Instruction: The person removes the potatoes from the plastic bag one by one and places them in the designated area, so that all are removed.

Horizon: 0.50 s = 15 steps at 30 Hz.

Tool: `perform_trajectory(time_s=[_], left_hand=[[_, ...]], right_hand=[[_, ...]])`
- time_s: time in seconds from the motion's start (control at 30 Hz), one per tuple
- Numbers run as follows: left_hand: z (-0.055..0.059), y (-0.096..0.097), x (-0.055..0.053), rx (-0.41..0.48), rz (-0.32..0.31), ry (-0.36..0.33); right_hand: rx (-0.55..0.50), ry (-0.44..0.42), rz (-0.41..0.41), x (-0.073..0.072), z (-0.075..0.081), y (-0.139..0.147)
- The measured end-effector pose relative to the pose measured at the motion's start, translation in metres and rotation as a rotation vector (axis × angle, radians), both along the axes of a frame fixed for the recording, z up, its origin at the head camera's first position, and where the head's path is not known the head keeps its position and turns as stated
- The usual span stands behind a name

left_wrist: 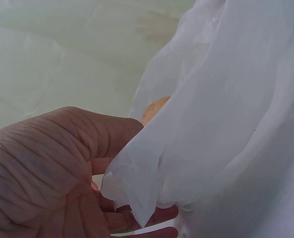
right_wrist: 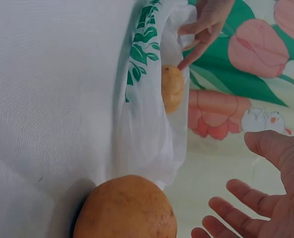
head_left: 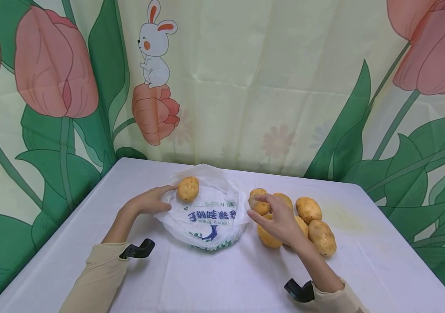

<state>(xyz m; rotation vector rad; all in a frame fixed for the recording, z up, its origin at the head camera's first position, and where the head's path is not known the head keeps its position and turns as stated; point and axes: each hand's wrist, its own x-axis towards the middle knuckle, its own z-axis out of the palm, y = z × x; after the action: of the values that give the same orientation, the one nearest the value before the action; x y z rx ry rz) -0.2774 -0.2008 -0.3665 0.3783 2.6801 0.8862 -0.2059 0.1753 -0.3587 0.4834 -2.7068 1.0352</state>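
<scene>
A white plastic bag (head_left: 216, 232) with blue and green print lies spread on the table, its mouth open. One potato (head_left: 188, 189) is inside it, toward the left side. My left hand (head_left: 149, 201) grips the bag's left edge; in the left wrist view the bag's rim (left_wrist: 137, 183) runs between thumb and fingers. My right hand (head_left: 279, 219) hovers over a group of potatoes (head_left: 322, 237) right of the bag, fingers spread and holding nothing. Seen from the right wrist, a potato (right_wrist: 127, 208) sits below that hand, apart from its fingers. Parts of several potatoes are hidden behind the hand.
A white cloth covers the table (head_left: 199, 282). Its far edge meets a hanging curtain (head_left: 238, 87) printed with tulips and a rabbit. A faint yellowish stain (head_left: 341, 217) marks the cloth right of the potatoes. Black mounts (head_left: 140, 249) sit at both sleeves.
</scene>
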Motion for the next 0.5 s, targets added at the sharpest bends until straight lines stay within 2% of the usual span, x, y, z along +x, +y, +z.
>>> perform_trajectory(time_s=[0.5], left_hand=[[0.0, 0.0, 0.0, 0.005, -0.014, 0.01]], right_hand=[[0.012, -0.012, 0.019, -0.01, 0.0, -0.025]])
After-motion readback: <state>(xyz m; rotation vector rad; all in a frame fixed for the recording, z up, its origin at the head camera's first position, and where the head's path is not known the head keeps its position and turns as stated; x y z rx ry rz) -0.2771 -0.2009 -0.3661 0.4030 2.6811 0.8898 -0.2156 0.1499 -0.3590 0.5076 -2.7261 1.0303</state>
